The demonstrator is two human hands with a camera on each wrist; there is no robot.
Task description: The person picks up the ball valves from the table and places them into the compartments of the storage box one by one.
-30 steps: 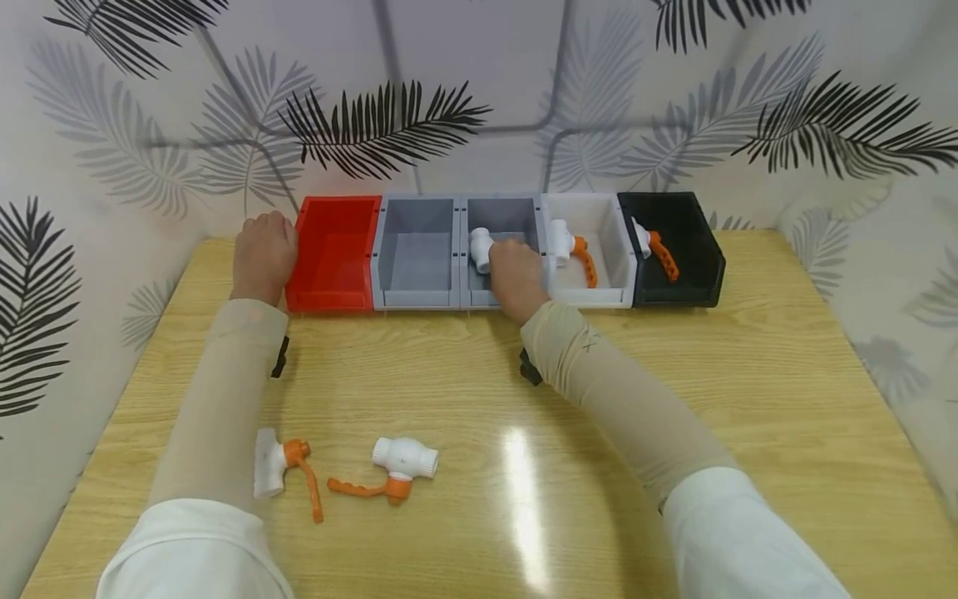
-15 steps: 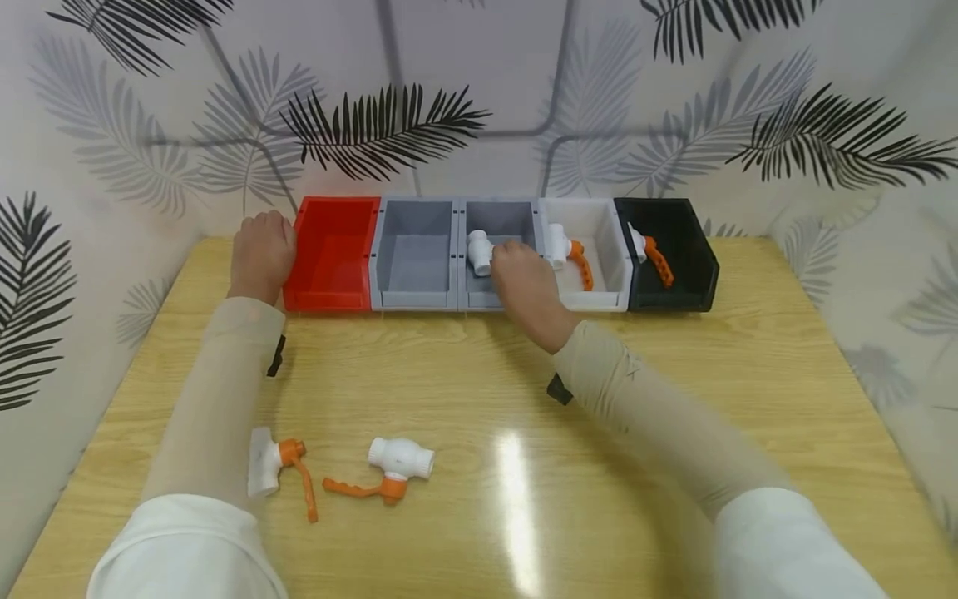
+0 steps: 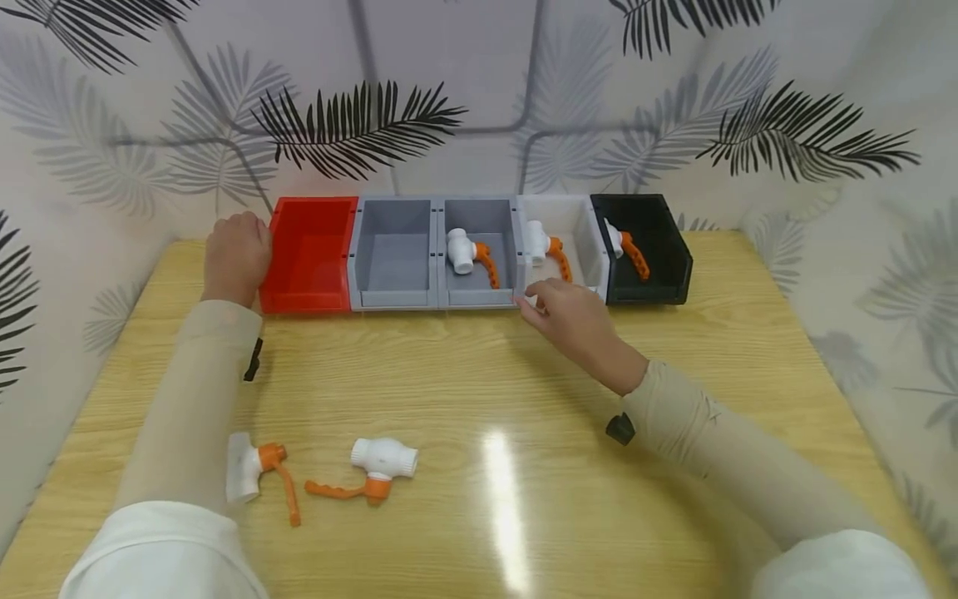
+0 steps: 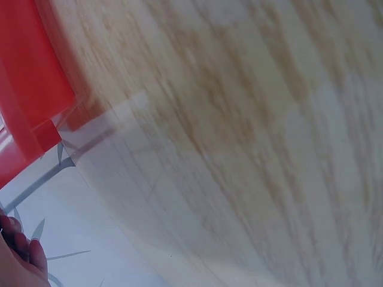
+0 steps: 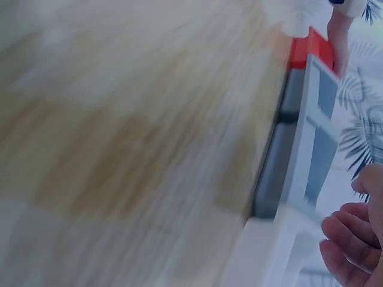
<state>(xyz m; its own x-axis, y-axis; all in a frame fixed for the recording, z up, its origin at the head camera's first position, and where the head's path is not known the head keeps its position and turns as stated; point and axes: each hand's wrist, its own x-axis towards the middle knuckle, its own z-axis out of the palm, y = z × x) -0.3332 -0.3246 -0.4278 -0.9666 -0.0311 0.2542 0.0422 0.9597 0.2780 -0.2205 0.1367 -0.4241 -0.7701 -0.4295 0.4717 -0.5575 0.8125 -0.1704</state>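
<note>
Head: middle valve's handle (image 3: 489,268) points nearward, seemingly

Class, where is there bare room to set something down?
Bare: the table between the bin row and loose valves; inside the red bin and adjoining gray bin. Crowded: the other three bins, each holding a valve.

Five valves (image 3: 383,457); five bins (image 3: 310,258)

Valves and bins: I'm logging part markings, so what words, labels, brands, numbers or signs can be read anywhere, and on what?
No text can be read in any view.
Right beige sleeve: a small dark mark, too small to read.
Valves: any lettering is too small to tell.
Bins: no lettering visible.
</note>
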